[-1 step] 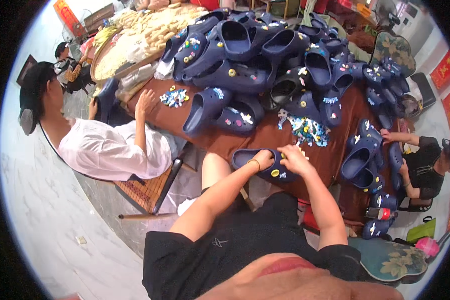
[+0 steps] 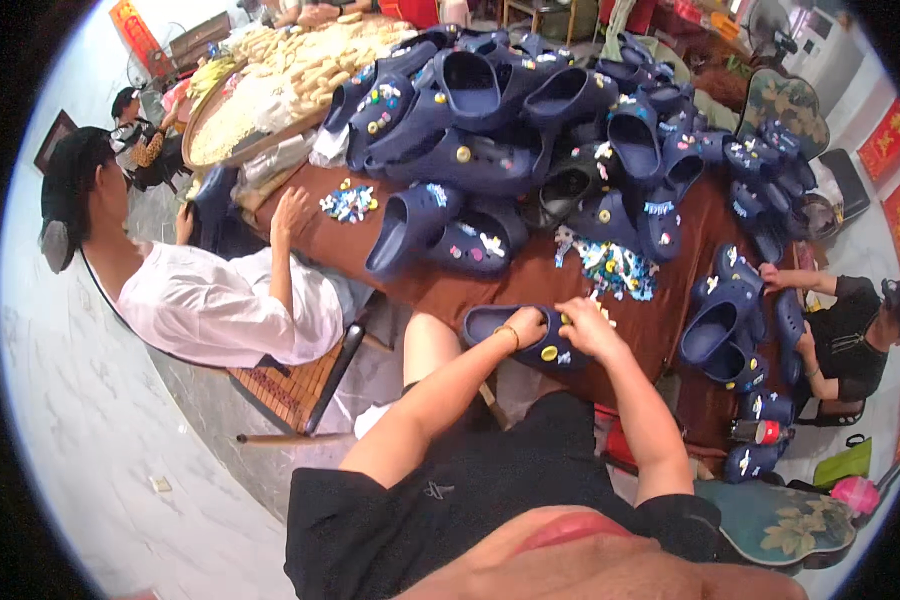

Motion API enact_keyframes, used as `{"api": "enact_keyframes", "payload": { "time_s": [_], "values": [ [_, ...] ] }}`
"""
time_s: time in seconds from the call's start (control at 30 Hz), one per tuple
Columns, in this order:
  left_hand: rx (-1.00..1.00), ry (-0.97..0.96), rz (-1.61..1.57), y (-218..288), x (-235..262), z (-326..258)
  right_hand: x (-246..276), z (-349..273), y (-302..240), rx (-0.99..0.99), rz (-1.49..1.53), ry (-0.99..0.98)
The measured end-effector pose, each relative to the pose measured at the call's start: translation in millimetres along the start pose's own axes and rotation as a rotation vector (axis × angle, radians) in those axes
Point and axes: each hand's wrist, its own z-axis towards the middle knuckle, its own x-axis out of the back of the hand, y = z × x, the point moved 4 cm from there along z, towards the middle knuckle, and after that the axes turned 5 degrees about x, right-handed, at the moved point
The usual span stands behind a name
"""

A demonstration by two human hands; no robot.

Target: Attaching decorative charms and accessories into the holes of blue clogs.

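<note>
The person wears a black T-shirt [image 2: 500,490] of plain cloth with a rounded neckline. A small, pale mark [image 2: 436,490] of thin crossing lines sits on the left side of the chest. The left sleeve [image 2: 335,505] and right sleeve [image 2: 685,525] are short, wide and loose, leaving both forearms bare. Around the left wrist, just behind the bare left grip [image 2: 527,326], runs a thin, yellowish bracelet [image 2: 511,336]. The right grip [image 2: 587,327] is bare too. Black cloth covers the lap [image 2: 562,412], and the left knee [image 2: 432,345] is bare.
</note>
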Motion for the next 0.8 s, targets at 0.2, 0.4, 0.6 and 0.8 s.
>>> {"api": "enact_keyframes", "payload": {
  "time_s": [0.2, 0.4, 0.6, 0.8],
  "values": [
    [0.009, -0.024, -0.009, 2.1, 3.7, -5.9, 6.9, -0.3, -6.8, -0.067, 0.025, 0.072],
    [0.017, -0.034, 0.025, 6.6, 3.0, 3.5, 1.4, 6.5, 21.0, -0.053, 0.199, 0.002],
    [-0.006, 0.015, 0.115, -20.6, -7.8, 17.8, 5.8, 20.1, 17.0, -0.165, 0.247, -0.179],
    [0.097, -0.024, 0.044, 5.3, 5.2, 4.7, -6.6, 3.8, 19.2, -0.037, 0.22, 0.072]
  ]
}}
